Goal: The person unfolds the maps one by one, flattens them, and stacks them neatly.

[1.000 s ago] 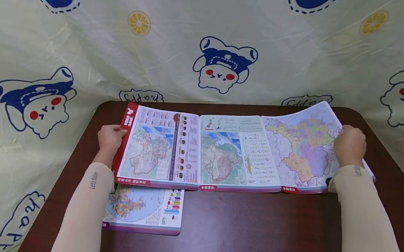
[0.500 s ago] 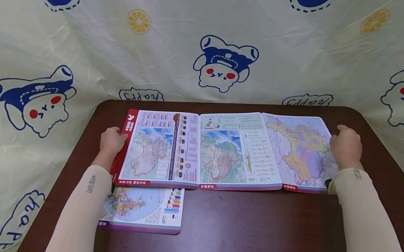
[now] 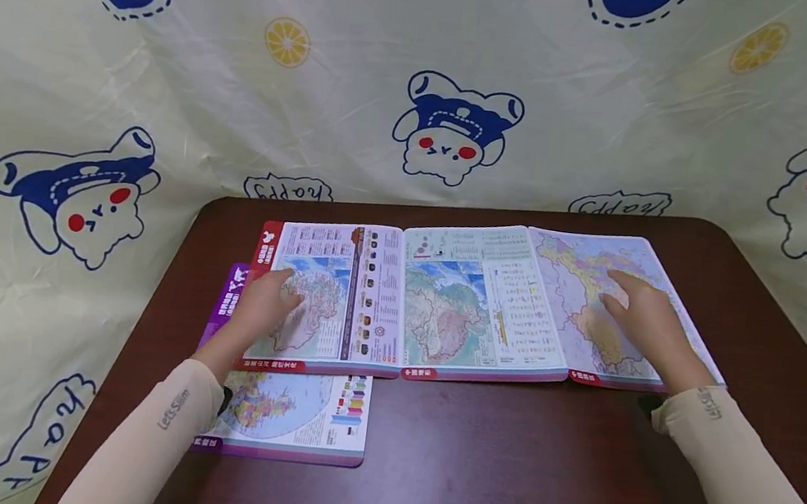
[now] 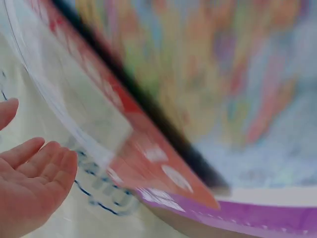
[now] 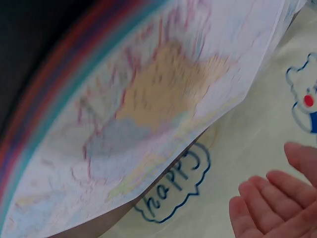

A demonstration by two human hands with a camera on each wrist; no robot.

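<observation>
A folding map with a red border lies spread in three panels across the table. My left hand is over its left panel, fingers pointing inward. Over the coloured right panel is my right hand, thumb and forefinger apart. In the left wrist view the left hand has loosely bent fingers and holds nothing. The right hand looks equally relaxed in the right wrist view. Whether either hand touches the paper, I cannot tell. A second map with a purple border lies partly under the red-bordered one, at its lower left.
The dark brown table has rounded far corners. Behind it hangs a pale curtain printed with cartoon figures and orange slices.
The map's right panel, lifted by my right hand earlier, now lies flatter. Both hands have left the map's outer edges and moved inward over it. More of the purple-bordered map shows at left.
</observation>
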